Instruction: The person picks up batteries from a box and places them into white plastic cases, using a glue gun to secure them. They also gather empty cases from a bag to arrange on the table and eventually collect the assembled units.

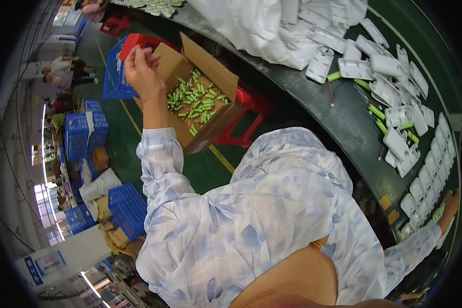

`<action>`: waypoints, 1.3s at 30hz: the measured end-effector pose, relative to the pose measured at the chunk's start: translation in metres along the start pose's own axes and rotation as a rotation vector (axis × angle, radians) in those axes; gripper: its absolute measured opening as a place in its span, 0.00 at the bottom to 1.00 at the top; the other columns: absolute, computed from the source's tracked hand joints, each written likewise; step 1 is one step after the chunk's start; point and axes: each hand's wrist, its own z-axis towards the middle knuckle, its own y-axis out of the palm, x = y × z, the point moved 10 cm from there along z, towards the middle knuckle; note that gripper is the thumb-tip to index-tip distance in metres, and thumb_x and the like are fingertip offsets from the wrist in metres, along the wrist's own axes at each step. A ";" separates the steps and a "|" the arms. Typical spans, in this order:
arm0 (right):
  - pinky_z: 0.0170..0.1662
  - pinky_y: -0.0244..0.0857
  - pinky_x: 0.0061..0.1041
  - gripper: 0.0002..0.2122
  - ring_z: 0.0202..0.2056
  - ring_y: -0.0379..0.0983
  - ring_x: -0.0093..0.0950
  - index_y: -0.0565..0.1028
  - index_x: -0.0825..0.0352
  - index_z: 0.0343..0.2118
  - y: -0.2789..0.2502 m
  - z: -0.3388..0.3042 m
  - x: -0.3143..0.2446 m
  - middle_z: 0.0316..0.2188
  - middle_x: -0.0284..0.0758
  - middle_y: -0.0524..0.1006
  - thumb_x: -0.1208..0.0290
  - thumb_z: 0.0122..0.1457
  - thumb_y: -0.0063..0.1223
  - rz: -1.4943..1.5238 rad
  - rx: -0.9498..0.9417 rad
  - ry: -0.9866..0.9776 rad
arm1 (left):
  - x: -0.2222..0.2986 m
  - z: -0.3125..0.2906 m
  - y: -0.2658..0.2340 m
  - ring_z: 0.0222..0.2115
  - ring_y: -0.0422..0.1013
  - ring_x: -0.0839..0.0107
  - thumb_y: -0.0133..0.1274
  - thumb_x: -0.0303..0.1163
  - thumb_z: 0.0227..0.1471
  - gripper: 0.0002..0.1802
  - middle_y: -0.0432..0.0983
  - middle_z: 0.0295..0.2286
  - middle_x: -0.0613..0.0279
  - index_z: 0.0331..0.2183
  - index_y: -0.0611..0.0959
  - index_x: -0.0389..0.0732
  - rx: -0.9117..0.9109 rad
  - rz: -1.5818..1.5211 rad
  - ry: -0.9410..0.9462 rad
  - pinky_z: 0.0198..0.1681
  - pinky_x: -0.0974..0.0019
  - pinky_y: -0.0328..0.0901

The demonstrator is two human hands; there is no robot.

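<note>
My left hand (145, 72) is raised over the near side of an open cardboard box (210, 49), its fingers curled together. Whatever they may hold, I cannot make it out. Inside the box lie many small green cylindrical battery cells (194, 100), some with thin reddish wires. My right hand (449, 206) reaches to the far right edge of the view, beside rows of white plastic shells (427, 179). A small green and white piece (438, 212) is next to that hand; its fingers are too small and distorted to read.
A dark worktable (313, 100) bears a heap of loose white plastic casings (385, 66), several green cells (377, 112) and a white plastic sheet (251, 31). The box rests on a red stool (246, 115). Blue crates (128, 210) stand on the left; people (69, 74) are farther off.
</note>
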 end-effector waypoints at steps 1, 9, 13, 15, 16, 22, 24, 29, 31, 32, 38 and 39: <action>0.53 0.64 0.37 0.27 0.51 0.70 0.45 0.65 0.68 0.58 0.006 0.007 -0.032 0.52 0.50 0.72 0.61 0.56 0.52 0.065 0.090 0.049 | 0.013 -0.002 -0.047 0.25 0.73 0.75 0.52 0.31 0.57 0.10 0.77 0.29 0.62 0.41 0.76 0.37 0.130 0.199 0.011 0.31 0.73 0.69; 0.51 0.59 0.21 0.21 0.46 0.68 0.25 0.64 0.69 0.59 -0.183 -0.059 -0.350 0.49 0.36 0.71 0.73 0.62 0.44 0.902 -0.134 -0.264 | -0.200 -0.091 -0.181 0.51 0.68 0.53 0.69 0.43 0.36 0.51 0.69 0.50 0.41 0.59 0.65 0.36 -0.961 1.545 -0.698 0.54 0.58 0.64; 0.51 0.56 0.17 0.19 0.47 0.65 0.20 0.64 0.69 0.58 -0.179 -0.083 -0.322 0.51 0.34 0.68 0.77 0.63 0.42 0.933 -0.252 -0.251 | -0.283 -0.143 -0.162 0.61 0.49 0.37 0.74 0.53 0.26 0.73 0.41 0.62 0.33 0.66 0.46 0.48 -0.996 1.555 -0.831 0.62 0.53 0.53; 0.51 0.56 0.16 0.19 0.48 0.65 0.20 0.65 0.70 0.57 -0.180 -0.093 -0.331 0.52 0.35 0.68 0.77 0.63 0.42 0.928 -0.265 -0.233 | -0.285 -0.177 -0.165 0.61 0.48 0.34 0.73 0.52 0.29 0.69 0.38 0.62 0.33 0.66 0.47 0.54 -0.974 1.520 -0.729 0.62 0.49 0.53; 0.51 0.56 0.16 0.19 0.48 0.65 0.20 0.65 0.70 0.57 -0.187 -0.095 -0.335 0.53 0.35 0.68 0.76 0.64 0.42 0.960 -0.208 -0.234 | -0.295 -0.193 -0.175 0.60 0.48 0.33 0.72 0.51 0.30 0.67 0.38 0.63 0.33 0.65 0.49 0.56 -0.964 1.542 -0.651 0.61 0.46 0.53; 0.46 0.59 0.17 0.18 0.42 0.66 0.18 0.67 0.67 0.57 -0.173 -0.102 -0.315 0.49 0.31 0.71 0.72 0.64 0.44 0.935 -0.116 -0.154 | -0.282 -0.192 -0.136 0.53 0.61 0.40 0.67 0.40 0.37 0.44 0.53 0.59 0.44 0.57 0.68 0.50 -0.796 1.437 -0.282 0.54 0.48 0.62; 0.43 0.58 0.15 0.18 0.38 0.65 0.17 0.68 0.67 0.56 -0.187 -0.109 -0.336 0.46 0.29 0.71 0.71 0.64 0.45 1.034 -0.056 -0.137 | -0.282 -0.166 -0.155 0.49 0.65 0.48 0.66 0.34 0.37 0.34 0.63 0.52 0.46 0.50 0.75 0.46 -0.702 1.399 -0.174 0.52 0.52 0.65; 0.42 0.59 0.16 0.17 0.38 0.65 0.17 0.68 0.66 0.56 -0.170 -0.102 -0.341 0.46 0.29 0.71 0.71 0.65 0.44 1.064 -0.093 -0.117 | -0.292 -0.078 -0.218 0.44 0.68 0.51 0.62 0.29 0.39 0.21 0.69 0.44 0.50 0.40 0.81 0.41 -0.344 1.285 -0.201 0.49 0.57 0.65; 0.41 0.58 0.16 0.17 0.37 0.63 0.16 0.69 0.66 0.56 -0.170 -0.104 -0.328 0.45 0.28 0.72 0.70 0.65 0.44 1.029 -0.049 -0.098 | -0.282 -0.050 -0.213 0.47 0.67 0.51 0.64 0.38 0.39 0.25 0.69 0.45 0.49 0.42 0.80 0.40 -0.241 1.311 -0.205 0.51 0.56 0.63; 0.41 0.58 0.17 0.17 0.37 0.63 0.16 0.68 0.65 0.56 -0.171 -0.104 -0.322 0.45 0.28 0.72 0.70 0.65 0.44 0.965 -0.050 -0.095 | -0.277 -0.044 -0.223 0.49 0.65 0.50 0.64 0.42 0.39 0.29 0.68 0.47 0.49 0.44 0.79 0.41 -0.160 1.390 -0.263 0.53 0.54 0.61; 0.41 0.59 0.19 0.18 0.37 0.64 0.19 0.69 0.62 0.57 -0.154 -0.109 -0.305 0.40 0.27 0.71 0.65 0.64 0.45 0.928 0.069 -0.045 | -0.299 -0.028 -0.283 0.57 0.54 0.40 0.59 0.63 0.39 0.45 0.55 0.58 0.41 0.56 0.71 0.50 -0.009 1.503 -0.650 0.59 0.44 0.52; 0.41 0.59 0.19 0.19 0.37 0.64 0.20 0.69 0.62 0.57 -0.161 -0.114 -0.315 0.41 0.28 0.72 0.63 0.64 0.45 0.902 0.048 -0.037 | -0.302 -0.037 -0.279 0.57 0.54 0.41 0.57 0.65 0.39 0.45 0.56 0.57 0.40 0.56 0.72 0.51 -0.026 1.506 -0.695 0.58 0.44 0.52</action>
